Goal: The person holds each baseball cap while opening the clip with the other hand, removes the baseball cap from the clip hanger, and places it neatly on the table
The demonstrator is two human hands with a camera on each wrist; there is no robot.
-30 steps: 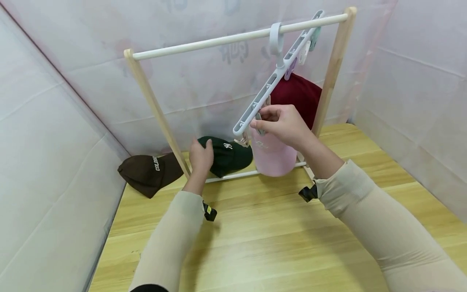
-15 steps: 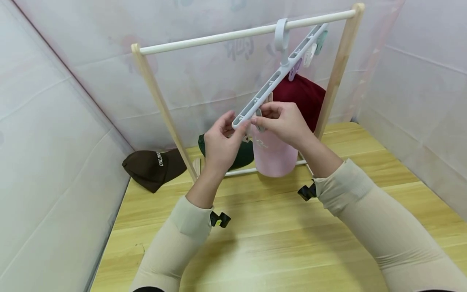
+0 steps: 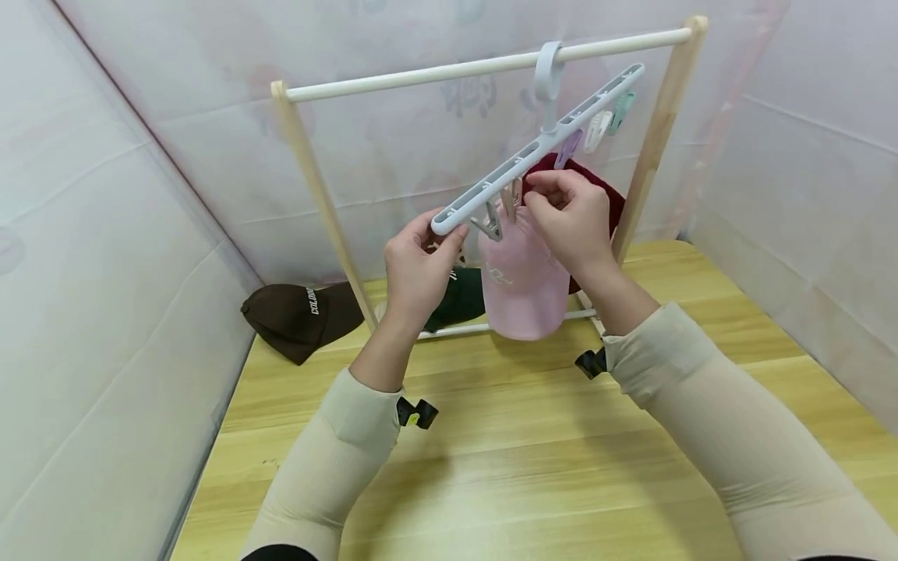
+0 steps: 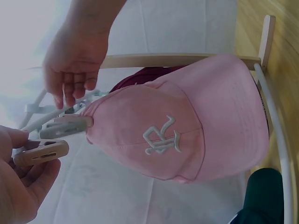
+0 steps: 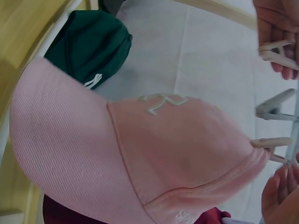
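Observation:
A tilted grey clip hanger [image 3: 533, 148] hangs from the white rod [image 3: 421, 76] of a wooden rack. A pink cap [image 3: 522, 288] dangles from one of its pegs [image 4: 65, 126], with a dark red cap [image 3: 613, 202] behind it. My left hand [image 3: 438, 238] is at the hanger's low end and pinches a beige peg [image 4: 39, 152]. My right hand [image 3: 533, 191] pinches at the peg that holds the pink cap [image 5: 140, 154]. In the right wrist view its fingertips [image 5: 280, 191] lie beside that peg [image 5: 266, 142].
A dark green cap [image 3: 463, 296] lies on the wooden table [image 3: 526, 436] under the rack, and a brown cap [image 3: 295, 319] lies left of the rack's left post [image 3: 323, 202]. White sheeting walls stand close on the left, back and right. More pegs [image 3: 596, 128] hang at the hanger's high end.
My left hand has left the green cap and risen to the hanger's low end, taking a peg. The hanger hangs less steeply now, and my right hand has moved up with it.

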